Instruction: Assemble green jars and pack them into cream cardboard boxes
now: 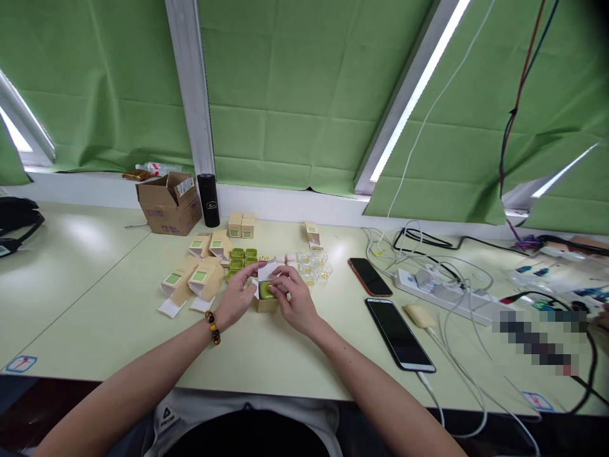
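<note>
Well inside the table edge [271, 388], fingers [291, 279] hold a box [267, 306].

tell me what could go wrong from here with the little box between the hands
The green container could catch on the raised white flap of the open box. The right hand is near the clear cups, so a sideways swing might knock them. The left hand is close to other green containers, which a slip could disturb.
</note>
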Tool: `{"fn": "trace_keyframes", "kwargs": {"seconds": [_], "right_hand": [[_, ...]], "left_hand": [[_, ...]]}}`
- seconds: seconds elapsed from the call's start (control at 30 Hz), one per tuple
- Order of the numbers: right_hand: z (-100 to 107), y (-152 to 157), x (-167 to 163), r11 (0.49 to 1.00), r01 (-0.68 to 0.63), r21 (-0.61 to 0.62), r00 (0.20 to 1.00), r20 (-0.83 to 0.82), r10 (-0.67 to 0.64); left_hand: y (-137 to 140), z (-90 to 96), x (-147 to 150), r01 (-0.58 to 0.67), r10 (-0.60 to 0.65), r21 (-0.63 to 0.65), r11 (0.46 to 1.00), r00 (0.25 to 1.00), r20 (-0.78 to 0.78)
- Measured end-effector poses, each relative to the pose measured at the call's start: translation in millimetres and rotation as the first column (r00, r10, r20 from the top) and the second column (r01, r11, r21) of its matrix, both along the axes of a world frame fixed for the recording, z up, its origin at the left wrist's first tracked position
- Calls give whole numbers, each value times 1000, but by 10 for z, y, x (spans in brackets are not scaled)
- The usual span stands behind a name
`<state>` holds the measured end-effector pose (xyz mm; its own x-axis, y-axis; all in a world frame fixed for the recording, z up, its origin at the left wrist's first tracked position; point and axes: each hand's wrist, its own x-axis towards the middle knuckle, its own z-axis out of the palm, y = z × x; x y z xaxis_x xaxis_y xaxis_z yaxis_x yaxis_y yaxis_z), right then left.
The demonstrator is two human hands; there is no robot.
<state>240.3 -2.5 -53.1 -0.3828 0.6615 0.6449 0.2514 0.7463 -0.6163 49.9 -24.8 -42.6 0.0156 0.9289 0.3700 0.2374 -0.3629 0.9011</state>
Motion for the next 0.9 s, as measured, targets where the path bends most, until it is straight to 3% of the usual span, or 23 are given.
{"fn": "trace_keyframes", "kwargs": {"seconds": [0.17, 0.37, 0.6, 0.73, 0.9], "right_hand": [[-21, -2, -36, 995, 95, 30, 995, -39, -94], [-58, 52, -50, 977, 160, -140, 984, -50, -168], [-21, 42, -32, 970, 116, -212, 992, -25, -124], [30, 7, -17, 957, 27, -290, 978, -189, -85], [11, 63, -9, 891, -53, -450, 919, -371, -133]], "left_hand": [[-2, 3, 6, 13, -13, -1, 1000, 1000, 25], [19, -47, -12, 26, -25, -21, 999, 999, 32], [22, -53, -9, 42, -41, -21, 999, 998, 54], [9, -18, -3, 53, -53, -7, 999, 997, 62], [11, -28, 6, 62, -61, -3, 998, 995, 79]]}}
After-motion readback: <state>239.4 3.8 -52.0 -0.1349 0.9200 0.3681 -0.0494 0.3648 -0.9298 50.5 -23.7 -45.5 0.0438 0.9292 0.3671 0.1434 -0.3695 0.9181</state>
